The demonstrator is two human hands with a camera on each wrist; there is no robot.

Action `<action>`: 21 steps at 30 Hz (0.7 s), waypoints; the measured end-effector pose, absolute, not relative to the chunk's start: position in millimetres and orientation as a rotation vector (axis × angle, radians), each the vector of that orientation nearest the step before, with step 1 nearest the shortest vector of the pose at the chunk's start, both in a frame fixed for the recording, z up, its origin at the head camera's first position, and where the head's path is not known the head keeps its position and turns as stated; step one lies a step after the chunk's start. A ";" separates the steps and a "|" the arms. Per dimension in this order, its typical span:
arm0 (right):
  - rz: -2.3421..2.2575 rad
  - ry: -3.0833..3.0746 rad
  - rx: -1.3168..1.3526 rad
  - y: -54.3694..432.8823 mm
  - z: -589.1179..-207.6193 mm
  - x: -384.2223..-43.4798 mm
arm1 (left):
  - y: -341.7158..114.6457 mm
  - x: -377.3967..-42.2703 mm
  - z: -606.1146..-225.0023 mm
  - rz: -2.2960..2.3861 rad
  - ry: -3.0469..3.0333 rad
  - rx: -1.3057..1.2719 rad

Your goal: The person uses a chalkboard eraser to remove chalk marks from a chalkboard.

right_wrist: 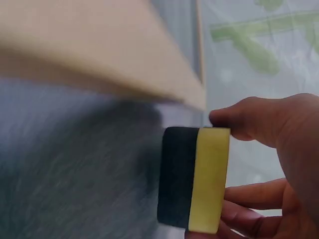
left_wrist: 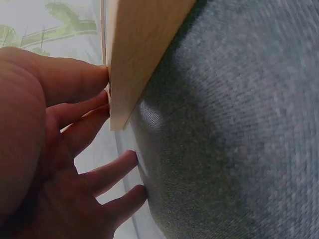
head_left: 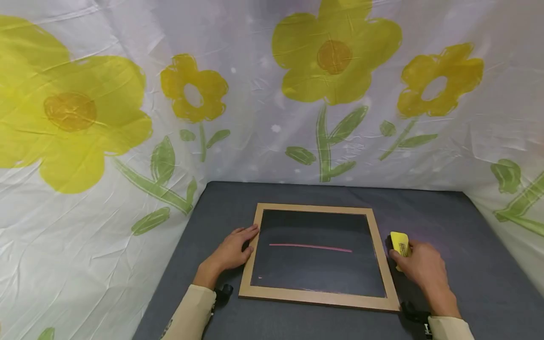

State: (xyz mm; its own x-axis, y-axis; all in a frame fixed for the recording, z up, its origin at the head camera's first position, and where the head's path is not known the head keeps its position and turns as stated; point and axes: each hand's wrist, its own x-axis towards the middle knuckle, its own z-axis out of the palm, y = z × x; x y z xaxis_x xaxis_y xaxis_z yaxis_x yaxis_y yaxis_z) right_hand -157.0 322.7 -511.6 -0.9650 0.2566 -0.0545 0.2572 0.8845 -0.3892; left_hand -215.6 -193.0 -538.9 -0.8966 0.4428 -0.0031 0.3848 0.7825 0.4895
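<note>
While the left hand (head_left: 229, 249) rests spread fingers against the left edge of the framed blackboard (head_left: 318, 270), I see the right hand (head_left: 426, 268) holding the yellow eraser (head_left: 399, 243) just right of it, dark face toward the grey cloth (head_left: 488, 278). I judge this a bracing step, eraser readied; reaching the pink line (head_left: 310, 246) would call for a leftward lift over the wooden rim (head_left: 380, 257), board kept steady

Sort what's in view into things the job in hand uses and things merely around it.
In use:
framed blackboard with a pink line, left hand touching its frame
yellow eraser, held by the right hand

Just around:
flowered backdrop
grey tabletop
</note>
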 end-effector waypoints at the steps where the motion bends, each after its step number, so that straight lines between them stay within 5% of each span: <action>1: -0.637 3.065 0.402 320.7 -509.8 -157.5 | -193.0 -215.5 -538.6 0.744 2.853 0.664; 21: -0.698 3.140 0.119 251.7 -503.4 -166.6 | -194.5 -216.5 -542.3 0.813 2.839 0.718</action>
State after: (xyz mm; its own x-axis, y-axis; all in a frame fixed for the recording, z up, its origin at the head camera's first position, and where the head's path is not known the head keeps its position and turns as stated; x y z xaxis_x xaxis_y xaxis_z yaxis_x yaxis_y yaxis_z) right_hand -166.6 251.7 -503.4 -0.9943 0.0888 0.0588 0.0555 0.9033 -0.4254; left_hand -216.5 -194.5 -542.3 -0.8834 0.4676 0.0311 0.4132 0.7458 0.5224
